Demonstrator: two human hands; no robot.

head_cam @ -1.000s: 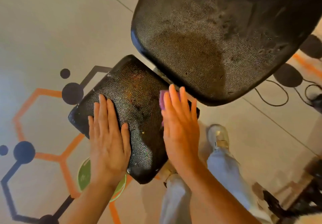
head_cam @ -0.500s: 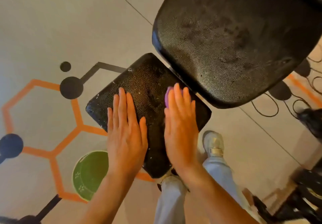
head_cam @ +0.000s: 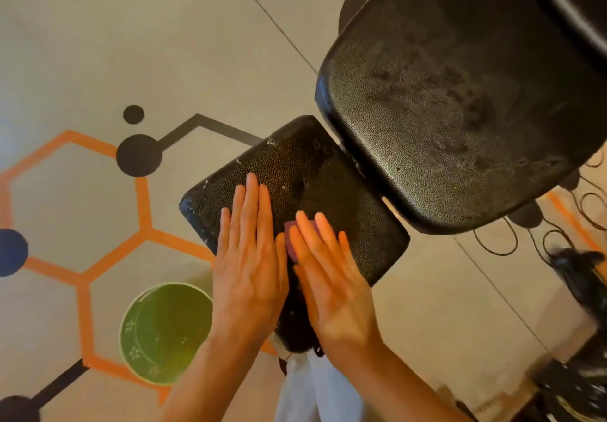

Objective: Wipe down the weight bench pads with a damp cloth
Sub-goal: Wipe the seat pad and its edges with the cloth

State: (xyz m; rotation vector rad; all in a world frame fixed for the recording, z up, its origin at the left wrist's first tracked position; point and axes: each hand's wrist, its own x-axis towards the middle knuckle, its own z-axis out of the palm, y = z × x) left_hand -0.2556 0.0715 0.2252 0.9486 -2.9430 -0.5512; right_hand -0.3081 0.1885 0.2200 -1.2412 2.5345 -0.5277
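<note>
Two flat hands, right hand (head_cam: 331, 277) on cloth (head_cam: 290, 241)

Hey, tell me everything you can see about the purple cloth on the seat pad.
The purple cloth is almost wholly hidden: only a small pinkish-purple patch shows. It lies flat on the black textured seat pad, pressed under the straight fingers of the right hand, beside the left hand, which rests flat on the pad. Its full shape and its dampness cannot be seen.
</note>
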